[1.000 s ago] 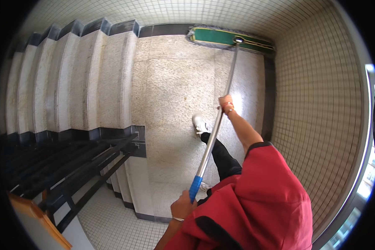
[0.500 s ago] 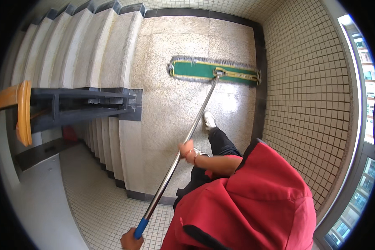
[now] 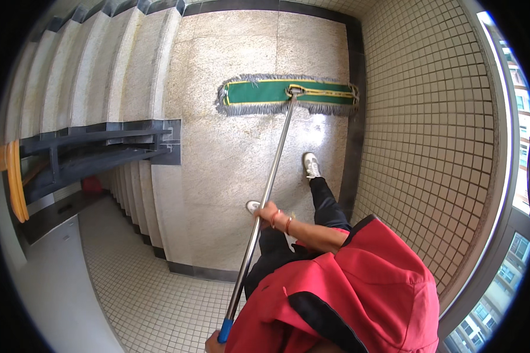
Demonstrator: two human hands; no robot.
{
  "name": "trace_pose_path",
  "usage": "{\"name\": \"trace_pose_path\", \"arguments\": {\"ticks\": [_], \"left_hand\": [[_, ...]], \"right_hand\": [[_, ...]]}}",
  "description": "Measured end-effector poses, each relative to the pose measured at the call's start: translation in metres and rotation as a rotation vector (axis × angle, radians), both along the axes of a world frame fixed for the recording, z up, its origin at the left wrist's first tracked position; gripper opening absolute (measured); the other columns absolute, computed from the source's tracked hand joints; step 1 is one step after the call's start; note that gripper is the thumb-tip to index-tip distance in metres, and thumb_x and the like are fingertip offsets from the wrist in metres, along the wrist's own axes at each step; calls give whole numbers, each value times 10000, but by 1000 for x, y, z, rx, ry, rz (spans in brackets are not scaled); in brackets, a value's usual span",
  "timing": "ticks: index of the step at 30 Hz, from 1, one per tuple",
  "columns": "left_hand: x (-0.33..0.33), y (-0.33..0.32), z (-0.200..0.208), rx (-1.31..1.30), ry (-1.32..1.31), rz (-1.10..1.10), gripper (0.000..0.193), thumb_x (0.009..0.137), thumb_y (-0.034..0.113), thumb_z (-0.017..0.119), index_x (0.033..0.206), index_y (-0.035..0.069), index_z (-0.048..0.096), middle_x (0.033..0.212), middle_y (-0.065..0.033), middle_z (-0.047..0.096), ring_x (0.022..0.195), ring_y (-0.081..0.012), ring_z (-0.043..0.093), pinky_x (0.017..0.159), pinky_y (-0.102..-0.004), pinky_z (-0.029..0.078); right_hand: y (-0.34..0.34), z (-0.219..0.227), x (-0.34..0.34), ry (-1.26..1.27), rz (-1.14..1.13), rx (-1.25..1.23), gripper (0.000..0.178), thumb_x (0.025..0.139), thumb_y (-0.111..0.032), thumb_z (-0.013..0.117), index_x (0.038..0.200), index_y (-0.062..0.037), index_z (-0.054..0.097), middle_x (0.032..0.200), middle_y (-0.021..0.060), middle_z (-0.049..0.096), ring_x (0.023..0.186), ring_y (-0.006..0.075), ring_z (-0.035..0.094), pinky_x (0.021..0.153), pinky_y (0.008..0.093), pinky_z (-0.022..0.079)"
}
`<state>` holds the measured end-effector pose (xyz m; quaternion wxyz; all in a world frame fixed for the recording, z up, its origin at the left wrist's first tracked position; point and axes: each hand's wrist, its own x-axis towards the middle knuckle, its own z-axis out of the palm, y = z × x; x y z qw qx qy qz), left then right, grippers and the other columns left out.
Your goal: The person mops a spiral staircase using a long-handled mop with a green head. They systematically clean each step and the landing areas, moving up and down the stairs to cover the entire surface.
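A wide dust mop with a green pad (image 3: 253, 92) and grey fringe lies flat on the speckled landing floor. Its right end overlaps the dark border along the tiled wall. From its centre joint a silver metal handle (image 3: 277, 156) slants back toward me. My right hand (image 3: 267, 214), with red bands at the wrist, is wrapped round the middle of this handle. At the bottom edge, my left hand (image 3: 214, 343) grips the handle's end by its blue sleeve (image 3: 225, 330); part of that hand is cut off by the picture's edge and my red jacket (image 3: 359, 288).
Stone stairs (image 3: 109, 70) run off at upper left, with more steps (image 3: 136, 197) below the dark railing (image 3: 94, 141) and its orange handrail (image 3: 16, 182). A tiled wall (image 3: 424, 117) and windows (image 3: 521, 253) stand at right. My shoes (image 3: 311, 165) are on the landing.
The handle's blue end and my left hand have swung right, toward my jacket, making the handle steeper. My feet have moved farther apart. The whole view has shifted slightly, carrying the scene left.
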<state>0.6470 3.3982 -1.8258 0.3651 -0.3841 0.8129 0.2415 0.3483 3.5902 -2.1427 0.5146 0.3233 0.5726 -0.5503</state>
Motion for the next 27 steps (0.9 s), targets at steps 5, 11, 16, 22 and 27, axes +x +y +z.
{"name": "trace_pose_path", "arguments": {"ticks": [5,11,16,22,27], "left_hand": [[-179,84,-21,-49,54,-129,344,566,145,590,904,107,534,595,-105,556,571,-267,562,519,-339,434],[-346,224,-56,432,144,-398,510,675,200,550,1086,7,318,637,-208,532,589,-372,527,516,-427,412],[-363,296,-86,470,153,-361,492,685,209,545,1059,-6,308,655,-228,526,602,-387,524,530,-444,408],[-284,263,-63,259,1,-472,470,675,171,507,1051,-16,296,647,-250,529,595,-401,522,549,-463,419],[-159,217,-37,172,-104,-554,479,665,178,518,1050,-9,302,659,-225,541,600,-381,533,550,-453,424]], "right_hand": [[78,-37,-156,8,-219,-50,83,604,-15,539,572,28,476,534,174,520,489,284,572,408,371,491],[196,-62,-339,521,-233,213,163,652,-60,495,513,23,511,481,122,529,412,229,545,358,326,426],[244,-61,-385,415,-65,487,282,721,-80,408,958,61,346,658,166,568,493,239,578,421,335,473],[208,-46,-285,476,-130,337,288,724,-99,422,913,101,339,706,228,550,486,261,576,421,332,484],[167,-36,-147,431,-315,202,171,697,-58,427,602,82,445,514,148,498,400,267,543,316,347,450]]}}
